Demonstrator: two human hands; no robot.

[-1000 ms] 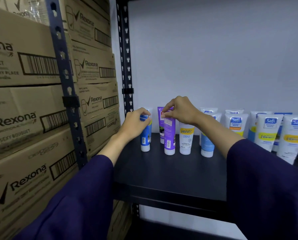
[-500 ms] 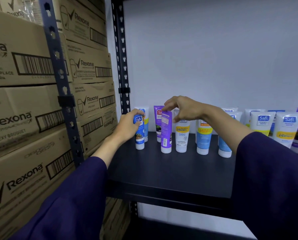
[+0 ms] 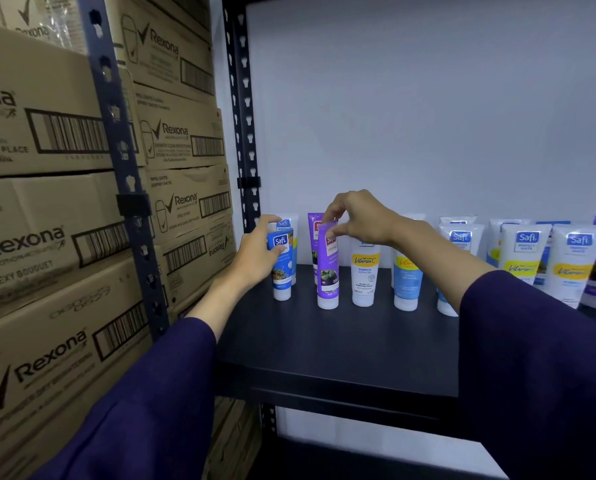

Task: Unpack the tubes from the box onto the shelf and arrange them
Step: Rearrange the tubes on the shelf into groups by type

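A row of Safi tubes stands cap-down on the dark shelf [image 3: 324, 344]. My left hand [image 3: 255, 256] grips a blue tube [image 3: 282, 268] at the row's left end. My right hand [image 3: 355, 216] pinches the top of a purple tube [image 3: 328, 271] just right of it. Beside that stand a white Vitamin C tube [image 3: 365, 271] and a white-and-blue tube [image 3: 406, 282]. More tubes stand in a second row behind. White and purple tubes [image 3: 525, 258] continue to the right, partly hidden by my right sleeve. No box of tubes is in view.
Stacked Rexona cartons [image 3: 47, 237] fill the neighbouring rack on the left, behind a perforated blue upright [image 3: 123, 168]. A black upright [image 3: 242, 116] marks the shelf's back left corner. A white wall lies behind the tubes. The shelf's front half is bare.
Both tubes have been turned so their printed fronts face me; a second ago the purple one showed its barcode back. The view shifted slightly to the right and closer.
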